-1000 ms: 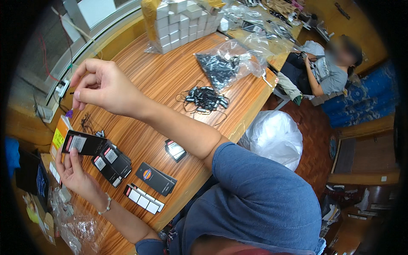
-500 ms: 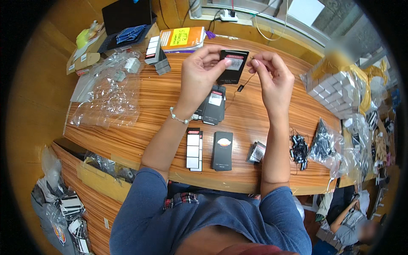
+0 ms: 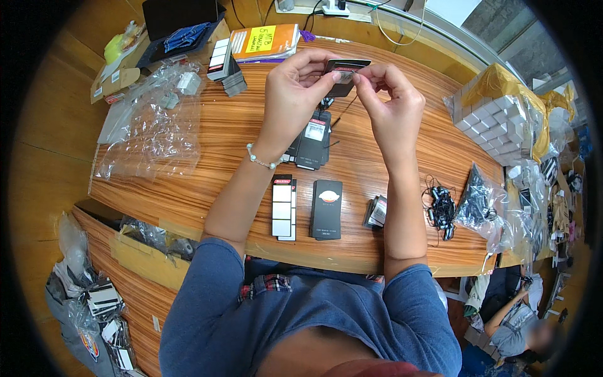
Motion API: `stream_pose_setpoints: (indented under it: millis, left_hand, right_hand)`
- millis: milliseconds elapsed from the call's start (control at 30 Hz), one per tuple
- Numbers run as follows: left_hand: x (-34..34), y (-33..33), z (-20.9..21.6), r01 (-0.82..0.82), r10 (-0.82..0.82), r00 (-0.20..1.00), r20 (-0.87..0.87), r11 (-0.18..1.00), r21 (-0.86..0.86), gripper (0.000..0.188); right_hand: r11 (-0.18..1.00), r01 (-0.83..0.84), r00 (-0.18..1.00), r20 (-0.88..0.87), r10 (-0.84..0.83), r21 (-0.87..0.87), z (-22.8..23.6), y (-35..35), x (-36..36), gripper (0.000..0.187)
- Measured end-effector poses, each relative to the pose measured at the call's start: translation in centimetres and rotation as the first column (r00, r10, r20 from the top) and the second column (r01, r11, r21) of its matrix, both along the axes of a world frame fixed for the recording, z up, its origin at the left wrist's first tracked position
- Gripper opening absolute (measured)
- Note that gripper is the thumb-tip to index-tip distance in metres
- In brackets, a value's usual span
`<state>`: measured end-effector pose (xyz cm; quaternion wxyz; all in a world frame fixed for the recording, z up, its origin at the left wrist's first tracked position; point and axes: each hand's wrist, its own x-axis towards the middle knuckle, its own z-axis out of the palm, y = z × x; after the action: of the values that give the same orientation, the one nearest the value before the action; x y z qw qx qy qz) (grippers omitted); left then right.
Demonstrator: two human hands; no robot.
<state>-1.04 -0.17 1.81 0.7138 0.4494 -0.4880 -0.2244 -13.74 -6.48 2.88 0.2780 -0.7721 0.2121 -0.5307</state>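
In the head view, a dark card (image 3: 340, 90) is gripped between thumb and fingers by the left hand (image 3: 296, 95), above the table (image 3: 239, 138). A black cord (image 3: 338, 117) is pinched at the card's right edge by the right hand (image 3: 396, 105), its lower part hanging. Dark cards (image 3: 309, 149) are stacked below; a cord heap (image 3: 442, 208) is seen rightward, beside a bag (image 3: 475, 200).

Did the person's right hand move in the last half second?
Yes: judged against the wrapped bundle of white boxes, the right hand has shifted left, to the black card in the left hand.
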Motion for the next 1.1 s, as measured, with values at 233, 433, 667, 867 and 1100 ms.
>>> stream_pose_setpoints:
  millis: [233, 433, 667, 867, 1100]
  left_hand:
    - [-0.4, 0.0, 0.0, -0.001, 0.002, 1.0, -0.027, 0.999, 0.034, 0.024]
    - [-0.8, 0.1, -0.1, -0.007, 0.002, 0.998, 0.058, 0.997, 0.079, 0.023]
    - [-1.5, 0.7, 0.2, -0.133, 0.104, 0.959, 0.263, 0.987, 0.094, 0.021]
    - [-1.7, 0.7, 0.1, -0.173, 0.144, 0.939, 0.311, 0.983, 0.067, 0.02]
    - [-1.7, 0.2, -0.8, -0.294, 0.278, 0.823, 0.496, 0.955, -0.048, 0.02]
  right_hand:
    - [0.999, 0.016, 1.0, 0.016, -0.017, 0.031, -0.2, -0.2, 0.1, 0.007]
    - [0.998, 0.054, 0.999, 0.008, -0.054, 0.041, -0.2, -0.1, 0.0, 0.007]
    - [0.976, 0.16, 0.984, -0.051, -0.169, -0.151, -0.4, 0.2, 0.2, 0.005]
    - [0.96, 0.186, 0.97, -0.115, -0.213, -0.208, -0.5, 0.2, 0.1, 0.009]
    - [0.96, 0.176, 0.97, -0.13, -0.207, -0.216, -0.7, 0.0, 0.0, 0.008]
